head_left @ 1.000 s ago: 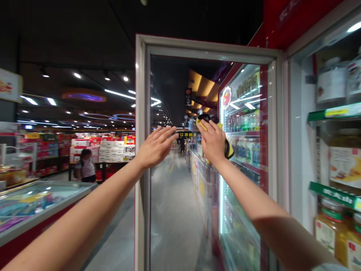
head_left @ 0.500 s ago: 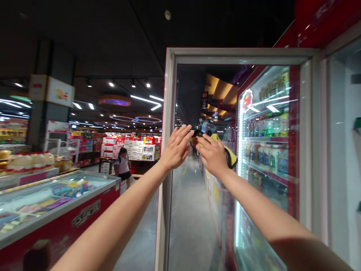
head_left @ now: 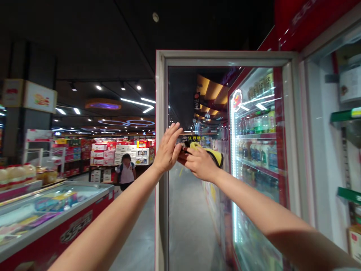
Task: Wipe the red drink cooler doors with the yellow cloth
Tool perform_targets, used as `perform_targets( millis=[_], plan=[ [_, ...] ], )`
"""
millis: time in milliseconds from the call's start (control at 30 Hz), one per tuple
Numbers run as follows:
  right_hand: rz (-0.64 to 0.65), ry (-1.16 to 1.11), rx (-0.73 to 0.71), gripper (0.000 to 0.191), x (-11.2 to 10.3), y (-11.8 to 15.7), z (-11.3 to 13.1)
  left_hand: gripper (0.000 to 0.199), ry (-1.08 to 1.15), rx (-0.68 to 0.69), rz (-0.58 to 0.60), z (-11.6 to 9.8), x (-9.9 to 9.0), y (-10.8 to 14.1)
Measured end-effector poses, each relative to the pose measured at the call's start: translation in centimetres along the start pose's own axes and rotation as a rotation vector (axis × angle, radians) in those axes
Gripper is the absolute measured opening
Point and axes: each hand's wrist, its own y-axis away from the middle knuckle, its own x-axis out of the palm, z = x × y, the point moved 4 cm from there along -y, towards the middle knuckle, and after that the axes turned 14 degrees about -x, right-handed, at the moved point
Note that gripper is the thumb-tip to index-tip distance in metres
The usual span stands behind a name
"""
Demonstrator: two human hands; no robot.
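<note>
Right hand (head_left: 201,163) curled over a bunched yellow-and-black cloth (head_left: 216,155), edge showing at its one o'clock, at the door pane (head_left: 191,214); contact unclear. Left hand (head_left: 168,150) at its ten o'clock, flat, fingers extended, seemingly empty. Work looks under way; glass covered or left, can't tell. Chest freezer (head_left: 98,190), eight o'clock.

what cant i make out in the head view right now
Head view: part of the yellow-and-black cloth, covered by the right hand.
Head view: the lower edge of the glass door, cut off by the picture's bottom edge.
Head view: labels on the packets in the chest freezer, blurred and too small.
</note>
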Motion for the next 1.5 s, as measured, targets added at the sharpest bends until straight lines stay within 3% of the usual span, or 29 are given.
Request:
perform_targets(
  millis=[100,233,300,367,500,567,633,733,833,900,967,1067,1133,1200,1267,1333,1400,1500],
  plan=[
    [-0.002,0.003,-0.059,0.031,-0.5,0.1,-0.3,0.051,0.113,-0.015,-0.009,0.0,-0.2,-0.3],
    [-0.064,0.087,0.216,0.032,-1.8,-2.7,-3.2,0.051,0.218,-0.073,-0.005,0.2,-0.5,-0.7],
    [-0.065,0.095,0.277,0.034,-1.4,-3.8,-3.0,0.051,0.246,-0.106,0.000,0.4,-0.7,-0.8],
    [-0.038,0.092,0.229,0.036,-0.1,-3.7,-1.3,0.051,0.261,-0.137,0.002,0.5,-0.9,-0.8],
    [0.014,0.092,-0.079,0.037,2.5,-0.8,3.5,0.049,0.206,-0.190,0.021,0.6,-1.2,-1.0],
    [0.026,0.085,-0.153,0.037,2.5,0.2,3.7,0.049,0.141,-0.183,0.051,0.6,-1.1,-1.2],
    [0.030,0.092,-0.045,0.037,1.4,0.2,1.8,0.050,0.079,-0.147,0.080,0.5,-0.9,-1.5],
    [-0.036,0.145,0.327,0.046,-0.8,0.1,-2.1,0.051,0.004,-0.083,0.097,0.4,-0.4,-1.9],
    [-0.146,0.202,0.575,0.057,-1.3,1.5,-2.3,0.051,-0.050,-0.039,0.093,0.2,0.1,-1.9],
    [-0.154,0.223,0.578,0.054,-0.3,2.7,-0.4,0.051,-0.074,-0.019,0.076,0.1,0.3,-1.8],
    [-0.099,0.223,0.469,0.046,0.7,3.3,1.5,0.051,-0.097,-0.011,0.041,-0.1,0.5,-1.8],
    [-0.017,0.211,0.344,0.037,0.7,3.2,1.2,0.051,-0.124,-0.003,0.000,-0.4,1.0,-2.6],
    [-0.032,0.234,0.429,0.042,-0.8,3.2,-1.3,0.052,-0.127,0.039,0.005,-0.6,1.5,-3.5],
    [-0.084,0.276,0.600,0.051,-2.4,4.3,-3.8,0.053,-0.124,0.116,0.032,-0.9,1.9,-4.3],
    [-0.125,0.325,0.787,0.055,-3.2,6.4,-4.8,0.052,-0.118,0.194,0.061,-1.2,2.1,-4.8],
    [-0.131,0.373,0.952,0.055,-3.0,8.9,-3.8,0.051,-0.095,0.243,0.072,-1.4,2.2,-4.9],
    [-0.084,0.402,1.028,0.055,-2.1,10.6,-1.6,0.049,-0.058,0.274,0.065,-1.7,2.0,-4.9],
    [0.039,0.383,0.857,0.054,-1.0,10.2,0.6,0.047,-0.013,0.333,0.038,-2.2,1.8,-4.7]
  ],
)
